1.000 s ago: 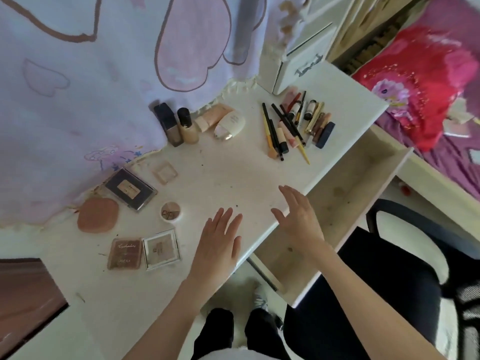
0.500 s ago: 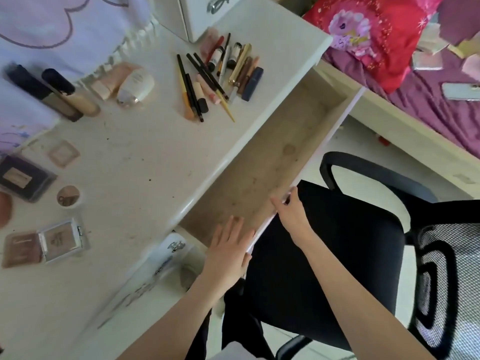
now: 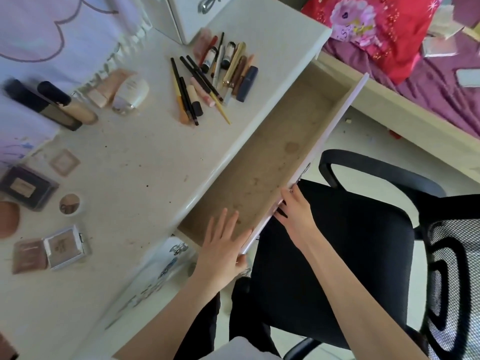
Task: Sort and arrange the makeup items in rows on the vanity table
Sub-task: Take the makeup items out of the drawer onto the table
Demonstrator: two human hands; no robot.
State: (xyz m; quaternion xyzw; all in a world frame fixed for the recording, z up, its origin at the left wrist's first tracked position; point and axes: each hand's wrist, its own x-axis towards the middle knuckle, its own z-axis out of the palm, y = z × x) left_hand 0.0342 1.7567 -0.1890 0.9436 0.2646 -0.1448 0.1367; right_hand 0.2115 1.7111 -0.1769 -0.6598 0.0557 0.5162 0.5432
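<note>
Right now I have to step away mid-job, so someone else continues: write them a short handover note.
Left hand: open, fingers flat over the drawer front's near end.
Right hand: fingers on the front's outer face, grip unclear.
Drawer is pulled out, nothing visible inside.
On the vanity top: pencils and lipsticks pile, bottles and tubes, compacts grouped at the left.
Done: rough grouping.
Left: straighten the pencil pile into rows.

Vanity table [image 3: 145, 162] showing cream-white top, speckled with dark spots. Drawer [image 3: 272, 162] showing tan, stained interior. Chair [image 3: 337, 255] appearing black; backrest mesh showing black-and-white pattern. Pillow [image 3: 374, 29] showing red with pink-purple print. Bedsheet [image 3: 428, 100] appearing purple.
</note>
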